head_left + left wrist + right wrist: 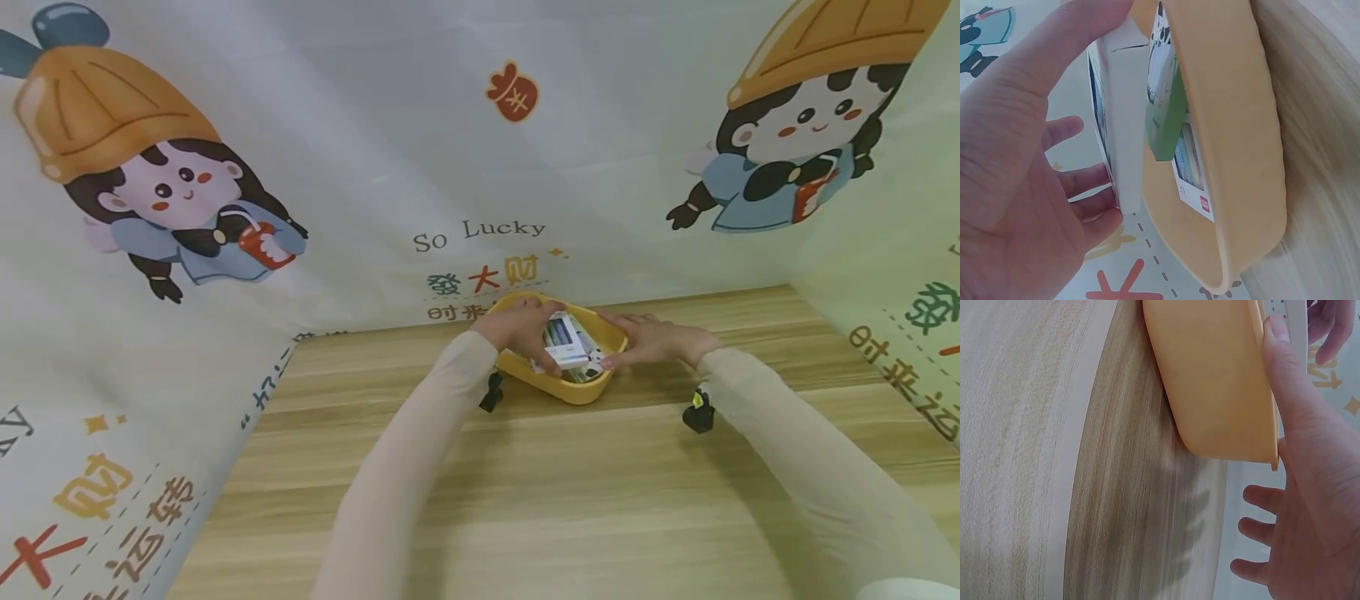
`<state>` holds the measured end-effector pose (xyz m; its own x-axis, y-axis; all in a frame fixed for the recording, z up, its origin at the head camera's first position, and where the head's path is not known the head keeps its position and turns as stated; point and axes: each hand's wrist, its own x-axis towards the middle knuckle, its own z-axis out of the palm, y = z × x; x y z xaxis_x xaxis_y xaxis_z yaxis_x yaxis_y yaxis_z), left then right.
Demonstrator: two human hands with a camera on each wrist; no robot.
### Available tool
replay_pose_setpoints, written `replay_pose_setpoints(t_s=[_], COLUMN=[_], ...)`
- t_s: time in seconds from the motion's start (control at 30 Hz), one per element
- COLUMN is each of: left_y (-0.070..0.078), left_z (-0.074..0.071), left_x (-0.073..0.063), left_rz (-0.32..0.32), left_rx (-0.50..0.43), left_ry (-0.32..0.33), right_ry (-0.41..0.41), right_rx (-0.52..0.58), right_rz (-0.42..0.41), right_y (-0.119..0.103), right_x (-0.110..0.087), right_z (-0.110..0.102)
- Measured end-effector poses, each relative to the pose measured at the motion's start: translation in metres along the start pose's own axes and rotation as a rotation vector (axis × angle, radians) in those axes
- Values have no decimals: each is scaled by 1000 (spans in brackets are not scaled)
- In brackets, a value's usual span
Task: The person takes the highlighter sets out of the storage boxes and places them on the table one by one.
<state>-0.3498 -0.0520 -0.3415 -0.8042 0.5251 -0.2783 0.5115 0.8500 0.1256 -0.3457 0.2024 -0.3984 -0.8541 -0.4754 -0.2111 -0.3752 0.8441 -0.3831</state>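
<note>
My left hand (pixel 527 327) grips a white box (pixel 564 340) with a clear window showing a row of coloured sticks. Thumb and fingers pinch it from both sides, at the opening of a yellow plastic basket (pixel 536 387). Within the basket is a box with panda pictures and a green edge (pixel 1165 125). Below that, another white windowed box (pixel 1194 181) with a small red label shows in the left wrist view. My right hand (pixel 660 339) is at the basket's right end, thumb at the rim, other fingers spread and fairly straight outside it.
The basket stands on a wood-grain table (pixel 570 500), near its back edge. Right behind it rises a white printed cloth (pixel 600 183), which also runs along both sides. Small black devices (pixel 699 412) hang under both wrists.
</note>
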Motion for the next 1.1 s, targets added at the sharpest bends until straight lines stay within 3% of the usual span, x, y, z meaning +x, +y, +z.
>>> replay_pose_setpoints(t_s=[0.5, 0.8, 1.1], left_y=[-2, 10, 18], left_z=[6, 7, 10], left_x=[-12, -28, -35], left_rz=[45, 117, 137], left_rx=[4, 69, 118], left_ry=[24, 33, 34], right_ry=[5, 2, -8], right_rx=[13, 12, 8], right_rz=[-12, 5, 4], right_y=[-2, 1, 1], right_x=[1, 2, 3], right_z=[1, 1, 2])
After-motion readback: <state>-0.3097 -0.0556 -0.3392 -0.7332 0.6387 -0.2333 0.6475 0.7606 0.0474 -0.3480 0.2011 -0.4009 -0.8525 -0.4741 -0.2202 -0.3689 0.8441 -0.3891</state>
